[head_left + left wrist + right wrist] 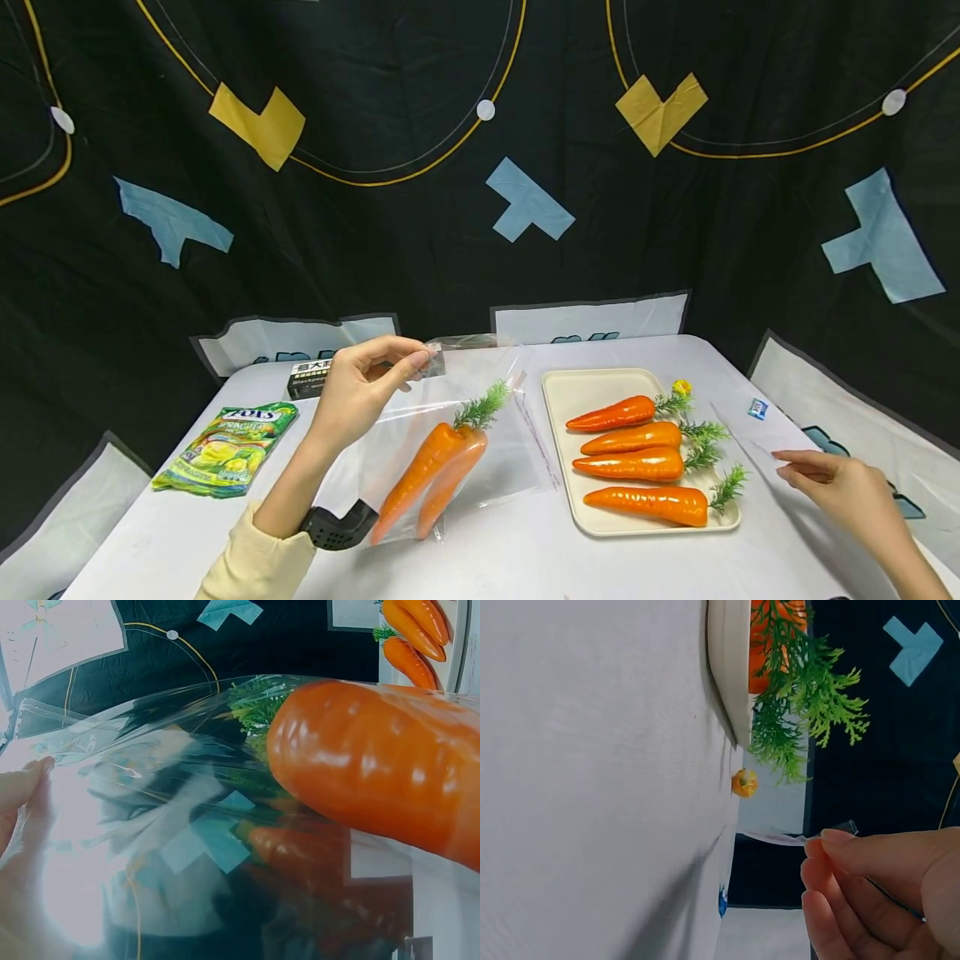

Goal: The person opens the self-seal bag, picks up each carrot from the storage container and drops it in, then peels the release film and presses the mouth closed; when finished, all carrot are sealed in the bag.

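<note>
My left hand (367,387) pinches the top edge of a clear plastic bag (517,467), which hangs over the table left of the tray. Two orange toy carrots with green tops are inside; the front carrot (416,479) leans beside the second carrot (453,479). In the left wrist view, one carrot (367,761) looms large through the shiny film, near the left fingertips (30,780). At the table's right side, my right hand (847,496) pinches a thin, see-through strip of film (780,838) between thumb and forefinger, raised above the tabletop.
A cream tray (558,392) holds several carrots side by side, with a small yellow flower (682,387) at its far right corner. Behind the right hand lies a small blue wrapped packet (757,408). A green candy bag (228,450) and a black box (307,379) are at left.
</note>
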Available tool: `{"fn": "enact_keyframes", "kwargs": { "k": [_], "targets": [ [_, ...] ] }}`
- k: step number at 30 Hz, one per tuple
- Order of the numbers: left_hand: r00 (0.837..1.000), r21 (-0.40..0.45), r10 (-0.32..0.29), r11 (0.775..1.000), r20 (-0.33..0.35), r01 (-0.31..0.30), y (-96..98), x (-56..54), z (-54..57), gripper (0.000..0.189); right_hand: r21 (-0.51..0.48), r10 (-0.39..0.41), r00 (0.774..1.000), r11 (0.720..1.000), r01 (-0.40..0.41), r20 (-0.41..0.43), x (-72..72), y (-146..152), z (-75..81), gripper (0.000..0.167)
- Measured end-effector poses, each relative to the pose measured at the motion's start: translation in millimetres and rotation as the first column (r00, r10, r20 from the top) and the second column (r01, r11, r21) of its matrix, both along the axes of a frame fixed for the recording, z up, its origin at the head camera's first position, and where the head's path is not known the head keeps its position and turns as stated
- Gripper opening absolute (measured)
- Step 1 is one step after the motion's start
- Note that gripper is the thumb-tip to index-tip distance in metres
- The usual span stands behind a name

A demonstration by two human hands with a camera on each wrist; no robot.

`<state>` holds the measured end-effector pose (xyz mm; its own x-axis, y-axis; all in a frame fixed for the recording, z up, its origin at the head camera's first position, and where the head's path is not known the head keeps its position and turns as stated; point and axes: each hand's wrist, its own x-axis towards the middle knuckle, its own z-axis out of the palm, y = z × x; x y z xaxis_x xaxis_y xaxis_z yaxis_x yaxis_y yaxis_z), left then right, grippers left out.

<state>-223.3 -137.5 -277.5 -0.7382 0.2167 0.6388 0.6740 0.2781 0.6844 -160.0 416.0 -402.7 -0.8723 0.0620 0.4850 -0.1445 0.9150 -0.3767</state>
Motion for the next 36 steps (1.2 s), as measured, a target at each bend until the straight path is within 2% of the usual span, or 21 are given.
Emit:
{"fn": "enact_keyframes", "kwargs": {
  "k": [5,17,25,30,33,36],
  "targets": [
    [1.0,-0.002,0.006,1.0,0.002,-0.006,-0.6,-0.4,0.0,0.011,0.008,-0.018,1.0,1.0,0.018,-0.019,3.1,-4,1.2,0.013],
    [1.0,0.002,-0.003,1.0,-0.002,0.003,-0.9,-0.2,0.3,0.01,-0.014,-0.028,1.0,0.999,0.029,0.006,6.6,-8,1.2,0.009],
    [1.0,0.012,-0.018,1.0,-0.01,0.018,0.1,-1.0,1.1,0.009,0.005,-0.043,0.992,0.999,0.043,0.119,6.8,-8,1.4,0.016],
    [0.999,0.018,-0.031,0.999,-0.013,0.031,0.6,-1.6,0.9,0.009,0.007,-0.081,0.99,0.997,0.081,0.116,7.0,-9,-0.1,0.014],
    [0.999,0.021,-0.037,0.999,-0.016,0.037,0.9,-1.1,1.0,0.009,-0.018,-0.085,0.988,0.996,0.088,0.127,7.8,-10,-0.5,0.014],
    [0.999,0.019,-0.038,0.999,-0.014,0.038,1.0,-0.8,1.4,0.009,-0.023,-0.078,0.992,0.996,0.081,0.101,8.1,-12,0.3,0.012]
  ]
}}
